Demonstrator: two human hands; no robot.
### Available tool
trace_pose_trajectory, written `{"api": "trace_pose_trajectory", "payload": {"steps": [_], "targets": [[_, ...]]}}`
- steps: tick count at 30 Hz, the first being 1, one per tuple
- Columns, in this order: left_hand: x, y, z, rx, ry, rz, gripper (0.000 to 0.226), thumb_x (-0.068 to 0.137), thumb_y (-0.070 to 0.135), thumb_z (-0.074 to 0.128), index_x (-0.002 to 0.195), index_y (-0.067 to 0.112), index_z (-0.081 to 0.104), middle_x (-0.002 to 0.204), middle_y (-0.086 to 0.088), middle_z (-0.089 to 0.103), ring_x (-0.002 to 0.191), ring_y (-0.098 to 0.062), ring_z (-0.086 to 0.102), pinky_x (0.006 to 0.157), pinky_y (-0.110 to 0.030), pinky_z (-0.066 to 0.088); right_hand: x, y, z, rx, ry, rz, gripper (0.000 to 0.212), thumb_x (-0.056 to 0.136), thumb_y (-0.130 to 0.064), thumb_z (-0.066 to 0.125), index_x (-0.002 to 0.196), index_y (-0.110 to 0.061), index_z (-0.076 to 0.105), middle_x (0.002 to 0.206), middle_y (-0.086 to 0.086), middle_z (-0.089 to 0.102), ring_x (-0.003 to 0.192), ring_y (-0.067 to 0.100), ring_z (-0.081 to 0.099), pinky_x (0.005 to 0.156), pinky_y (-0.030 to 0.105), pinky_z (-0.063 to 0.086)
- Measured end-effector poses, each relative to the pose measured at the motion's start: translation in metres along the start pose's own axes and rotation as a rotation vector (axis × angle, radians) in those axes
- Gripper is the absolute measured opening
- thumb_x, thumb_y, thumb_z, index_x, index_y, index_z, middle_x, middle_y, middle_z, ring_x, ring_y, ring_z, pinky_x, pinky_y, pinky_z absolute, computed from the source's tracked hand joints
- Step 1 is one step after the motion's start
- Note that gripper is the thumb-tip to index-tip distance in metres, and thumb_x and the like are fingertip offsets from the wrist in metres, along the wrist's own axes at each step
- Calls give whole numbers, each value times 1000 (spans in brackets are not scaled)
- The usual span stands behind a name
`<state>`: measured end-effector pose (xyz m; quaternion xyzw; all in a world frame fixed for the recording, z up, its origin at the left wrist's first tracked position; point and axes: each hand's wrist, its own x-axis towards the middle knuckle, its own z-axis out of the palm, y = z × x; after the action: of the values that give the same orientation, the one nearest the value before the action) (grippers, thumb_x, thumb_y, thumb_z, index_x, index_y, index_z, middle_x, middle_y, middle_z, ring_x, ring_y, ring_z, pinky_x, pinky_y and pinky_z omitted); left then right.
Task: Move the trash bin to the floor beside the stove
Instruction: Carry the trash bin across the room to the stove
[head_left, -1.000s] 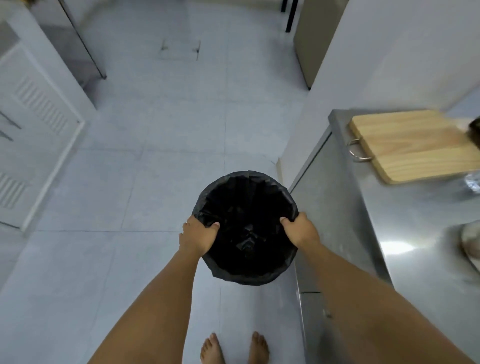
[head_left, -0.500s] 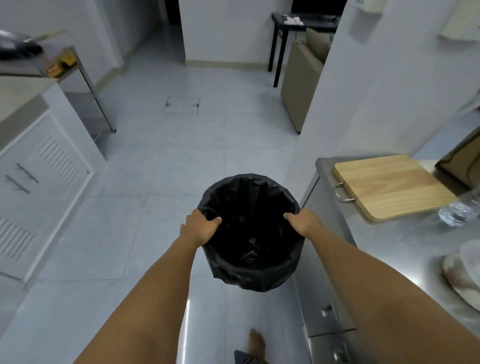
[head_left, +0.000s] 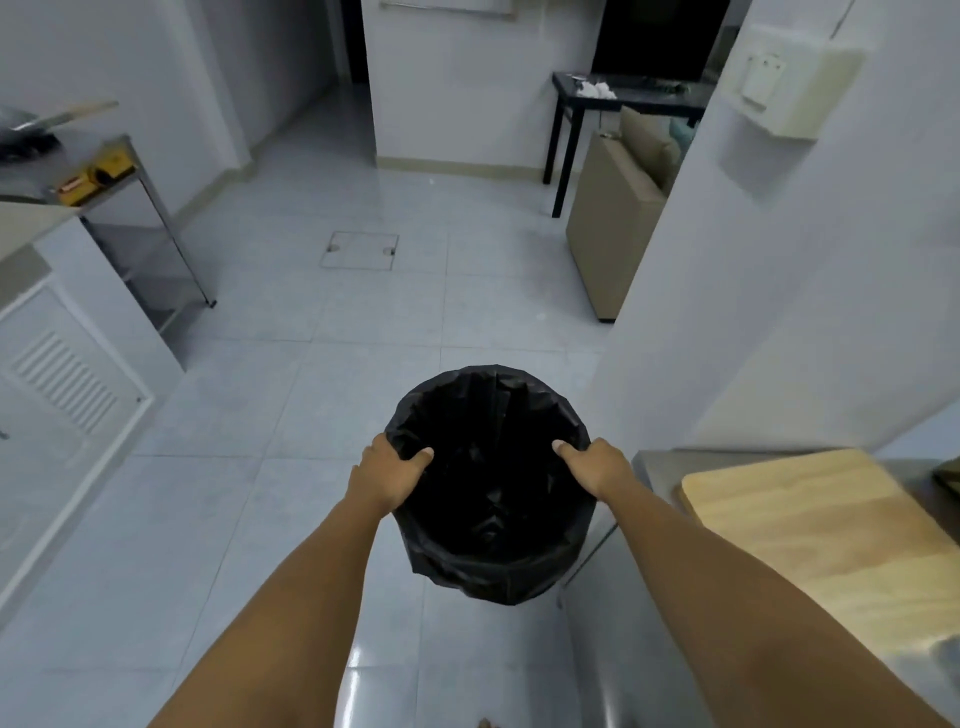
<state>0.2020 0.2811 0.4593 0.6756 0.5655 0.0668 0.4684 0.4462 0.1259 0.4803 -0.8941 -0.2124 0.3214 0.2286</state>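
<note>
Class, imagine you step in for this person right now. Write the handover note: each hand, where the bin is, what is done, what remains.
Left hand: gripping the left rim of the trash bin, thumb inside the black liner.
Right hand: gripping the right rim the same way.
Bin: held upright in both hands above the tiled floor, next to the steel counter with the wooden cutting board.
Done: bin picked up and in carry.
Left: no stove is clearly in view; find it, then set the bin on the floor beside it and let go.

No readable text, label, brand or number anywhere; yellow box (head_left: 96, 174) on steel shelf unit (head_left: 150, 208) at left bears dark and red printing, too blurred to make out
</note>
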Motion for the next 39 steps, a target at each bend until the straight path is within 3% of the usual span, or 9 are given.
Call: {"api": "trace_pose_trajectory", "payload": {"steps": [4,10,16,21,25,29,34,39], "targets": [[56,38,-2,-33,38,21,91,80,63,60,148,9,36,146,-17,52,132,-42,52,111,-55,42,52,-35,-20,-7,4,-21,75,91,-59,51,136,0,46,133,18,57,119,36,57,87,35,43],[156,82,-12,-68,44,16,104,68,71,57,147,8,36,146,-17,52,132,-41,53,111,-55,42,150,-95,-36,-32,-11,-43,75,90,-61,51,133,0,50,129,18,60,115,36,59,88,36,46],[271,126,-31,-77,55,22,97,74,67,59,148,8,36,146,-17,52,132,-41,53,112,-54,42,248,-169,-41,-67,-16,-32,77,90,-61,52,135,1,50,129,19,61,114,37,60,91,39,49],[367,171,-58,-70,38,40,106,62,75,55,147,13,41,145,-14,52,132,-40,53,112,-53,42,329,-240,-54,-61,-2,-38,76,91,-59,51,136,2,47,133,21,58,118,38,58,93,39,47],[445,214,-70,-50,27,43,103,68,70,57,149,11,37,146,-16,51,134,-41,51,113,-53,41,398,-287,-65,-26,19,-26,75,90,-59,53,135,1,48,131,20,59,117,38,59,94,41,48],[536,249,-69,-66,20,60,102,61,77,57,144,17,46,141,-12,58,128,-38,58,109,-52,46,474,-328,-80,-30,28,-24,76,90,-60,52,135,1,48,132,20,59,118,37,58,95,42,48],[637,299,-61,-81,30,-3,112,56,80,54,145,14,43,141,-12,56,129,-39,56,110,-53,45,578,-378,-106,-49,-11,-29,77,90,-61,51,136,0,48,132,19,59,117,37,59,95,40,48],[762,330,-50,-134,29,-58,106,55,86,56,136,18,53,132,-11,64,118,-37,63,104,-52,50,676,-435,-142,-59,-51,-52,77,89,-61,52,137,0,49,131,18,60,116,37,60,96,41,49]]}}
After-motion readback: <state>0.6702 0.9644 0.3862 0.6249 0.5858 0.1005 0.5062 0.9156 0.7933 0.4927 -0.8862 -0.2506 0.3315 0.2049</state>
